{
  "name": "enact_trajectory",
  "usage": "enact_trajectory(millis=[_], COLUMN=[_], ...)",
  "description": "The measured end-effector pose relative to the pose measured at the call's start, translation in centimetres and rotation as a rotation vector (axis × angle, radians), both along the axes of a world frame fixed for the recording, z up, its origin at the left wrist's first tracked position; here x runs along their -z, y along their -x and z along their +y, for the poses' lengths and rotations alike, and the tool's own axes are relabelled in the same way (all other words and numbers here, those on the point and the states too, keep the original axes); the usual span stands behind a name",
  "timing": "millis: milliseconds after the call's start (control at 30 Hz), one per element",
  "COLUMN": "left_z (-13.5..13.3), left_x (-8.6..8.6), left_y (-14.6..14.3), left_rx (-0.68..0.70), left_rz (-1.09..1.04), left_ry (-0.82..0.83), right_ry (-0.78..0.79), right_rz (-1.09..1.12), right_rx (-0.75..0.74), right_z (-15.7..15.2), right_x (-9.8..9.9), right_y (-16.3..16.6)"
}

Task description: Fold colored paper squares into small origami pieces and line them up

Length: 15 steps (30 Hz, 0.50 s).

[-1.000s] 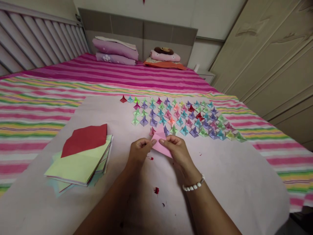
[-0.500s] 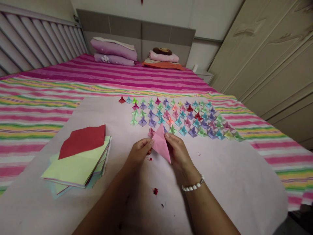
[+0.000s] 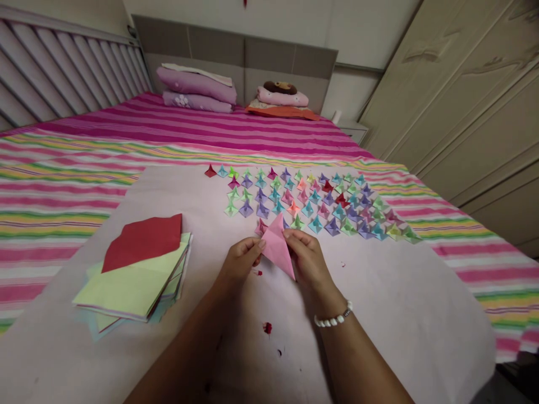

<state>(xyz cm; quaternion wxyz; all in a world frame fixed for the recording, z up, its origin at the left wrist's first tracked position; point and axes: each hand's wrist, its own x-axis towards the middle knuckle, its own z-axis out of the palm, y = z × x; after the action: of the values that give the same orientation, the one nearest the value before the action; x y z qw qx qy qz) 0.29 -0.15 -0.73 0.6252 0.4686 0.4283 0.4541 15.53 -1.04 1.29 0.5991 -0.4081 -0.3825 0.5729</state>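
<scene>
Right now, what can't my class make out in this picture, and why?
In the head view:
Pink paper: underside, turned away from the camera.
Purple figure: much of it, behind the paper and right hand.
Stack: number of sheets, overlapped by upper ones.
Wardrobe: far end, cut off by the right edge.

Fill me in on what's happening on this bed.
A person is holding a pink folded paper in both hands: the left hand pinches its left edge, and the right hand holds its right side. Just beyond are rows of small multicoloured origami pieces, set out on a pale sheet over the striped bedspread. To the left lies a loose stack of coloured paper with a red piece on top.
</scene>
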Motion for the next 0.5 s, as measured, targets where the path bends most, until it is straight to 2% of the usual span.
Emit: enact_trajectory(millis=[233,367,500], left_z=[0.0,-0.1,-0.2], left_x=[-0.1,-0.4,-0.5], left_y=[-0.1,-0.3,-0.4], left_rx=[0.019,0.116,0.196], left_rz=[-0.085,-0.24,-0.297], left_ry=[0.029,0.117,0.145], right_ry=[-0.038,-0.073,-0.098], right_rz=[-0.024,-0.003,0.002], right_rx=[-0.019,-0.053,-0.103], right_z=[-0.1,-0.3,-0.6], right_x=[-0.3,-0.8,-1.3], right_y=[0.0,0.0,0.1])
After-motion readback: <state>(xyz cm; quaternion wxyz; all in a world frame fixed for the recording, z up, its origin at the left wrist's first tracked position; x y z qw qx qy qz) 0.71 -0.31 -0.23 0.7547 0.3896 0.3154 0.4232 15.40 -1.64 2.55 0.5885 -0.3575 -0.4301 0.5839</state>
